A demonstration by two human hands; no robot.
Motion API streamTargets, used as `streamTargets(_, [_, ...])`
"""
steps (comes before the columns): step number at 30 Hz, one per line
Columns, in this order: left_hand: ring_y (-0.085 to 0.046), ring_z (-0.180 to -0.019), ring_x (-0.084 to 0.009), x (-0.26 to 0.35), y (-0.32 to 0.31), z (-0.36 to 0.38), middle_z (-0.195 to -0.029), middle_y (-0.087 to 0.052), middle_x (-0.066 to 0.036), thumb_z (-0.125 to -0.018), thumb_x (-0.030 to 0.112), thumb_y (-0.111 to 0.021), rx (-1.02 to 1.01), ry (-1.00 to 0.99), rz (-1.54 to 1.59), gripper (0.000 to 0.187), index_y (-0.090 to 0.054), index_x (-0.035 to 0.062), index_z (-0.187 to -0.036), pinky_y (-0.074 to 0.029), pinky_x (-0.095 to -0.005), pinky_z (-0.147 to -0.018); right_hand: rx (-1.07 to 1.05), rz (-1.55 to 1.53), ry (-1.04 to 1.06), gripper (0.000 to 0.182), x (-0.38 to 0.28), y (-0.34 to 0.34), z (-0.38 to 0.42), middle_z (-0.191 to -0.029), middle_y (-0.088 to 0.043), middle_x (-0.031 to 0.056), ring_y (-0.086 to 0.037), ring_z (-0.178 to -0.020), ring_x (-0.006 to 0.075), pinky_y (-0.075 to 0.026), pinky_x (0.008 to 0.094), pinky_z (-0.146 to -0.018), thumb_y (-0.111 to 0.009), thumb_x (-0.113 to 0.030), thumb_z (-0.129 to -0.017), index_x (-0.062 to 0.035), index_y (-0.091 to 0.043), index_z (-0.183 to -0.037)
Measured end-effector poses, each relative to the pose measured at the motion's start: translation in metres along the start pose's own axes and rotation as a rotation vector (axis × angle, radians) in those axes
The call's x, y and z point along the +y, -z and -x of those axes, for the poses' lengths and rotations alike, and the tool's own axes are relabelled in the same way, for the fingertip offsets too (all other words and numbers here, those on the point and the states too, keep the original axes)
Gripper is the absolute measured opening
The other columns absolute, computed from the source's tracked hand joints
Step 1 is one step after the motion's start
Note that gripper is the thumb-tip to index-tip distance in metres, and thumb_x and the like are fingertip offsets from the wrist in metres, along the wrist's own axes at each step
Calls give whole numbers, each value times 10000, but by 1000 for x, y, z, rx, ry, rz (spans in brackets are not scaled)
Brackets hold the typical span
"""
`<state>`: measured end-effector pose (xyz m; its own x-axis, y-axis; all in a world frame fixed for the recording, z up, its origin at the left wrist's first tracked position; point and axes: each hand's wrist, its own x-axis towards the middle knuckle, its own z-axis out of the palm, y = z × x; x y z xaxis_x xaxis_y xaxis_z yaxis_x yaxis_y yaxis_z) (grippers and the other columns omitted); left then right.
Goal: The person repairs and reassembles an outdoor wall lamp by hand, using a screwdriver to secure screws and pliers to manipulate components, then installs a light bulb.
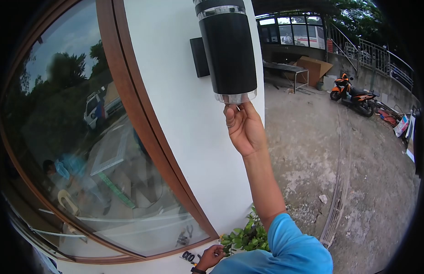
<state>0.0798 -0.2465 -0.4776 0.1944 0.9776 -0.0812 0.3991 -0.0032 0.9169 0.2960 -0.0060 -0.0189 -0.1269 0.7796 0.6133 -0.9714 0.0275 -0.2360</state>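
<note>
A black cylindrical wall lamp [229, 55] with clear bands at its top and bottom is mounted on the white wall. My right hand [246, 130] is raised beneath it, palm toward me. Its fingers are bunched together at the lamp's lower end, their tips up at the clear rim [237, 97]; the exact part they grip is hidden. Low down, my left hand [212, 257] hangs by the wall with its fingers curled; anything inside them is out of sight. Just left of it lie a black coiled item [188, 256] and a partly visible yellow-and-black tool [194, 263].
A brown-framed glass window [134, 91] fills the left, reflecting a person and a vehicle. A leafy green plant [248, 235] grows at the wall's foot. Across the rough concrete yard [303, 150] stand an orange-and-black scooter [354, 94] and a metal-legged table [287, 69].
</note>
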Motion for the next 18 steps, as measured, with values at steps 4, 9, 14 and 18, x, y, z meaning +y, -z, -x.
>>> streamTargets(4, [-696,-841,-130,-3,0,0,-976,-707,-47,-897,243,-796,-17,17,22,417,-652,78,-1251,-564,-300,-768,75,29,56,270,-1,-17,6,-1063,-681,101,-701,-932,152,-641,291,-863,-566,-210,-1066,7,-582,-1224])
streamTargets(9, [-691,-858,-135,-8,-1,0,-983,-702,-52,-896,259,-801,-30,29,22,426,-651,77,-1251,-562,-300,-772,58,33,46,268,1,-10,7,-1048,-684,106,-704,-922,156,-642,298,-856,-576,-202,-1058,17,-580,-1212])
streamTargets(14, [-689,-872,-143,-8,-2,0,-984,-701,-56,-894,276,-808,-39,33,13,440,-651,79,-1254,-564,-310,-780,-60,-25,9,273,1,-2,4,-1042,-676,114,-699,-862,146,-645,284,-822,-573,-226,-1063,11,-572,-1200])
streamTargets(18, [-691,-875,-147,-11,-4,0,-977,-701,-55,-895,282,-808,-44,25,30,442,-651,83,-1257,-566,-312,-784,25,-25,17,284,4,-2,1,-1069,-661,114,-688,-834,136,-643,272,-810,-562,-240,-1070,10,-564,-1203])
